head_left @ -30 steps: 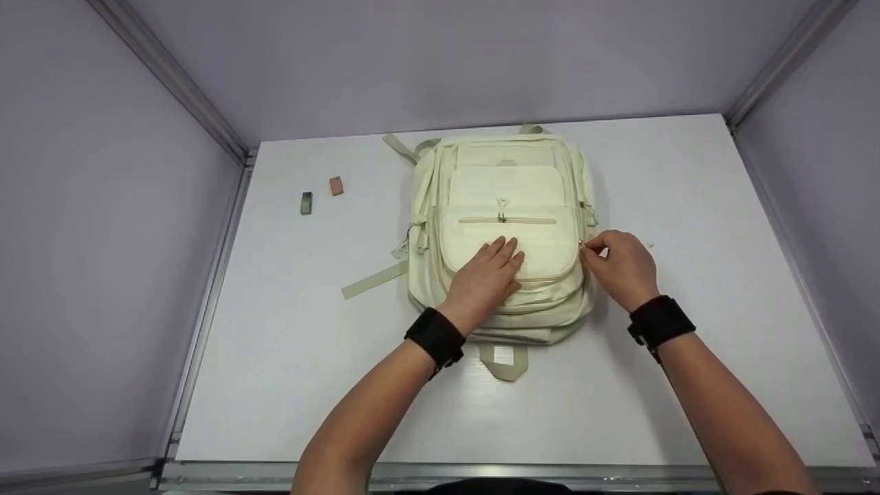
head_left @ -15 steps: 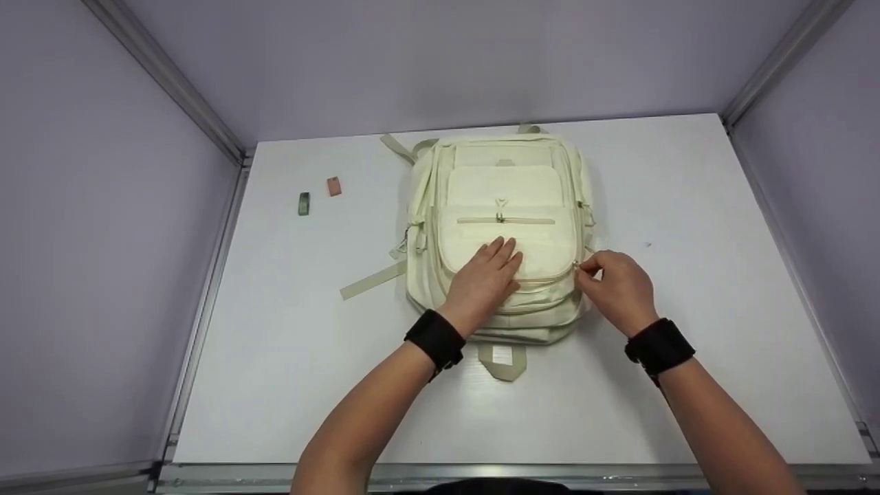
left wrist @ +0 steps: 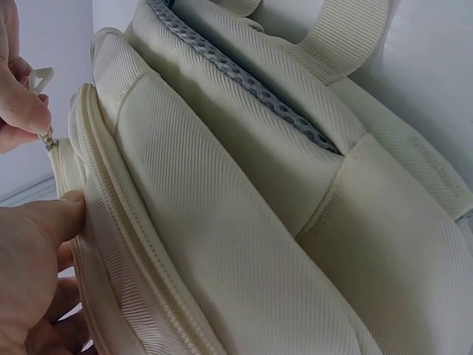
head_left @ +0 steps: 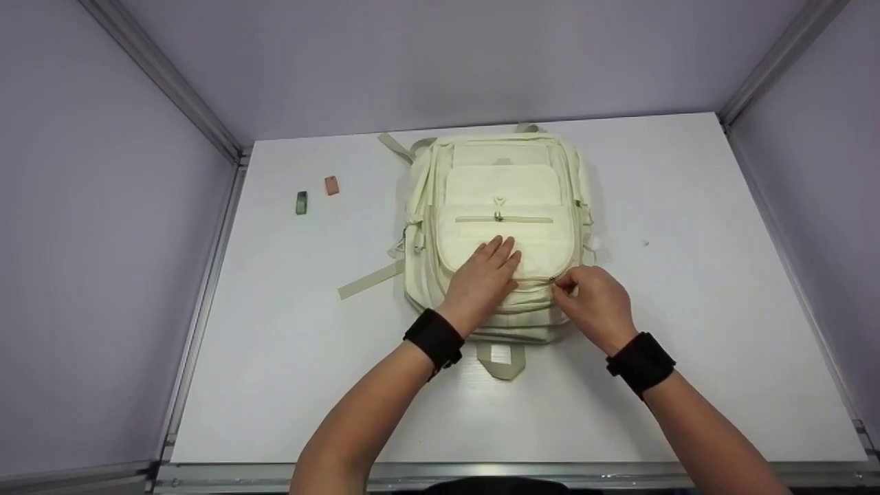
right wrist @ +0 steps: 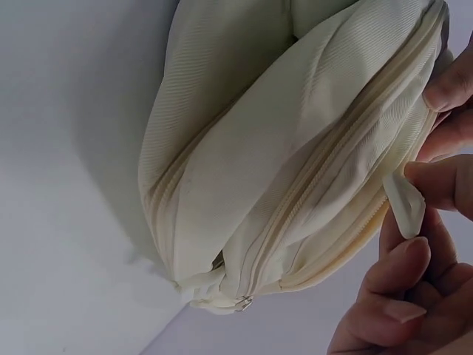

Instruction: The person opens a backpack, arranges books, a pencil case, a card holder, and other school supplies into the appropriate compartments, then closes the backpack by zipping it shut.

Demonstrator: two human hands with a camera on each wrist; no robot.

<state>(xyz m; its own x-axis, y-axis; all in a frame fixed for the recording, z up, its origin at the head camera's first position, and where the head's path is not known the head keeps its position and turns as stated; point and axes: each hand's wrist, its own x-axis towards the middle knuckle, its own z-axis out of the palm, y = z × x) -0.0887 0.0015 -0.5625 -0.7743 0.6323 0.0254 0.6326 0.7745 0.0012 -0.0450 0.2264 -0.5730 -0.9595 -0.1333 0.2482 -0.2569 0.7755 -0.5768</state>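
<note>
A cream backpack (head_left: pixel 505 185) lies flat on the white table, front face up. Across its front pocket rests my left hand (head_left: pixel 481 278), fingers stretched out; in the left wrist view the thumb (left wrist: pixel 52 218) presses beside the pocket's zipper edge. My right hand (head_left: pixel 595 302) is at the pocket's lower right corner and pinches a zipper pull (right wrist: pixel 405 205) between thumb and fingers. That pull is a pale loop, also visible in the left wrist view, where its metal slider (left wrist: pixel 49 139) sits on the zipper track.
A small green block (head_left: pixel 301 203) and a small reddish block (head_left: pixel 331 185) lie on the table (head_left: pixel 275 378) left of the backpack. One loose strap (head_left: pixel 371 279) reaches out to the left, and a carry loop (head_left: pixel 502 364) points toward the person. Grey panels enclose the table's sides and back.
My right hand has drawn the zipper pull down the pocket's right side and round the lower corner, toward the left. The left hand has stayed on the pocket.
</note>
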